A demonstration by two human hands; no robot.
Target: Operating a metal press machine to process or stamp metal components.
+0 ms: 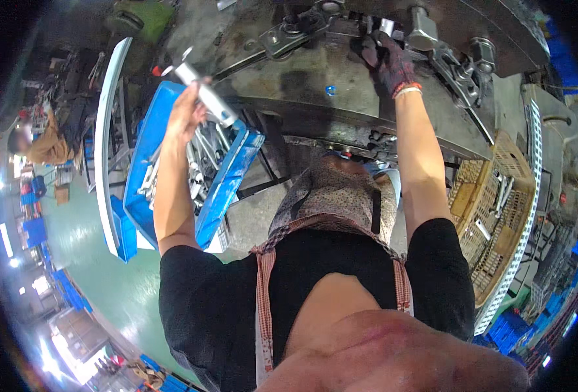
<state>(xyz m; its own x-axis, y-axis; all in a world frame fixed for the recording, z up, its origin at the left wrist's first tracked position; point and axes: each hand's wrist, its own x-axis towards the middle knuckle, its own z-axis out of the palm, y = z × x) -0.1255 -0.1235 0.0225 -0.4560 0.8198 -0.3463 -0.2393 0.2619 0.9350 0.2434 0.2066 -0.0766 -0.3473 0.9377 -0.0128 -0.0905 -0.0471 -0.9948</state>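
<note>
My left hand (187, 112), bare, is closed around a silver metal bar-shaped part (212, 101) above the blue bin's far end. The part is tilted, and its exact kind cannot be made out. Beneath that hand, the blue bin (150, 130) holds several long silver metal parts (201, 160). My right hand (393, 65), in a dark glove with a red cuff, reaches onto the dark metal machine bed (361, 98). Its fingers are at a short shiny metal piece (386, 27) in the fixture; whether they grip it is hidden.
Clamps with bolts (295, 29) and a large hex nut (423, 29) stand on the machine bed. At the right is a yellow plastic crate (468, 189) with metal parts. A white rail (109, 144) runs at the left; another person (50, 144) works beyond it.
</note>
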